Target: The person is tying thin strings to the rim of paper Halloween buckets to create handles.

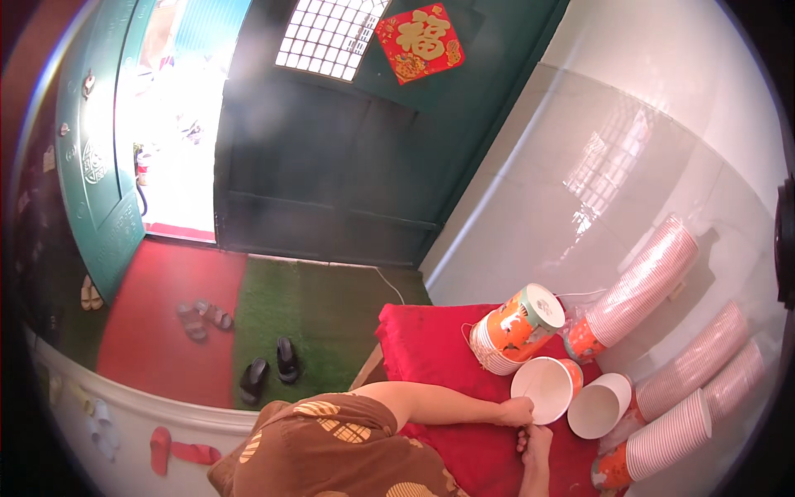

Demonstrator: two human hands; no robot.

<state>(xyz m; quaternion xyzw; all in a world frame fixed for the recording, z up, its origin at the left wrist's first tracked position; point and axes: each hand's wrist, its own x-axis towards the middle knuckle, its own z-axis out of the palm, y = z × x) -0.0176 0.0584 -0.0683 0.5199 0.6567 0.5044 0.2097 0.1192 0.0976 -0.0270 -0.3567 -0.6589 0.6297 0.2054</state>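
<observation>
My left hand reaches in from the left, fingers closed, beside the rim of a white-lined paper bucket lying on its side with its mouth toward me. Just below it, my right hand is closed too, fingertips nearly meeting the left ones. Whatever is pinched between them is too small to make out. A second paper bucket lies open to the right. Behind them, an upside-down stack of orange and green paper buckets stands on the red cloth, with thin loops at its lower rims.
Long nested stacks of paper buckets, such as the tall leaning one and the near one, line the table's right side against the tiled wall. Black slippers lie on green matting. A green door stands open at far left.
</observation>
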